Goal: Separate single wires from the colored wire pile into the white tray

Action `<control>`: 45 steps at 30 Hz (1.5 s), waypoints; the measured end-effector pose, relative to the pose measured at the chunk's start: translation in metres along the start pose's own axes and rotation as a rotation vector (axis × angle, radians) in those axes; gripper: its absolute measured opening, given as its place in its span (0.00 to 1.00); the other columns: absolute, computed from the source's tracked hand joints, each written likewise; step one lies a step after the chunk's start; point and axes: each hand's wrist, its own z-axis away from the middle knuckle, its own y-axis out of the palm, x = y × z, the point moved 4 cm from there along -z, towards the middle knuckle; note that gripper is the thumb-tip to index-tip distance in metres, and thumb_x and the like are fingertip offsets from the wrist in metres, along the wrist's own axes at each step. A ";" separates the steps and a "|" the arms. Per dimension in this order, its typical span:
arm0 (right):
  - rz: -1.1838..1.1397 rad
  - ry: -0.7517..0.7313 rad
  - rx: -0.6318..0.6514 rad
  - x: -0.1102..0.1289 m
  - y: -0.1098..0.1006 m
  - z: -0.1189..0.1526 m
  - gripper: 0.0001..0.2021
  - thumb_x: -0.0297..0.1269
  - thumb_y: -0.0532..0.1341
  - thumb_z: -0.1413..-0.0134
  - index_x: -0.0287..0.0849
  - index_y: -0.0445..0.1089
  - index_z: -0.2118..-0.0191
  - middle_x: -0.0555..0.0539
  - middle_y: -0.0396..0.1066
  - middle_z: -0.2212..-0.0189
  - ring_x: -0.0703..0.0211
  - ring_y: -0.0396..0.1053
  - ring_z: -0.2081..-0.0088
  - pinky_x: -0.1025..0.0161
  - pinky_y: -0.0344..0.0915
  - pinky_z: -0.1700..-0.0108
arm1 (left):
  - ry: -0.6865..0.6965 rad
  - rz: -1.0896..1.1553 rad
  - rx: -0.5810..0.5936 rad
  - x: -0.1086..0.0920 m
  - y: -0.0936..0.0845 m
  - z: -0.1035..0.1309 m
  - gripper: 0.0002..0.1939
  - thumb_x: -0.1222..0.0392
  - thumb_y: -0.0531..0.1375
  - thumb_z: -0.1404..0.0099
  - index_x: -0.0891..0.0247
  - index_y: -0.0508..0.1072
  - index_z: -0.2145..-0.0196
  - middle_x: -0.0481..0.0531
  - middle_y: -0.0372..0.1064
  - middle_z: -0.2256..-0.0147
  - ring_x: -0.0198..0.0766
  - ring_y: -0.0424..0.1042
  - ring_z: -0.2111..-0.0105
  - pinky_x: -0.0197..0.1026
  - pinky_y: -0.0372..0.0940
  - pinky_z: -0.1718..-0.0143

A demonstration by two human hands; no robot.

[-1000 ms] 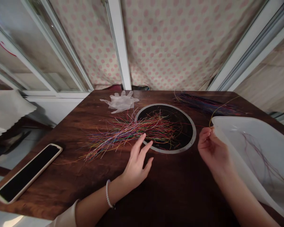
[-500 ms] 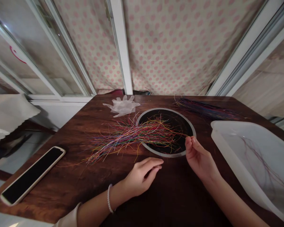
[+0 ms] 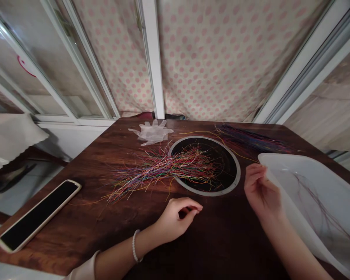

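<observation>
A bundle of thin multicoloured wires (image 3: 166, 165) lies across the left part of a round black tray with a grey rim (image 3: 236, 182). My right hand (image 3: 262, 190) pinches the end of a single yellow wire (image 3: 233, 151) by the left edge of the white bin; the wire arcs back over the tray's far side. My left hand (image 3: 177, 217) hovers in front of the tray, thumb and fingertips pressed together; what they hold, if anything, is too small to make out.
On the right stands the white bin (image 3: 282, 194) with a few thin wires inside. Behind it lies a dark wire bundle (image 3: 251, 139). A clear plastic glove (image 3: 153, 132) lies at the back, a phone (image 3: 41, 214) at the left.
My right hand has moved right, away from the tray to the bin's edge, drawing the yellow wire out of the bundle. My left hand has barely moved; its thumb and fingertips have come together.
</observation>
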 end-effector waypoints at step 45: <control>0.729 0.370 0.111 -0.083 0.015 0.049 0.13 0.43 0.71 0.62 0.40 0.75 0.72 0.46 0.78 0.72 0.57 0.77 0.67 0.64 0.74 0.63 | -0.261 0.496 -0.260 0.010 -0.014 -0.005 0.14 0.51 0.64 0.43 0.68 0.73 0.71 0.53 0.75 0.71 0.35 0.74 0.72 0.34 0.68 0.73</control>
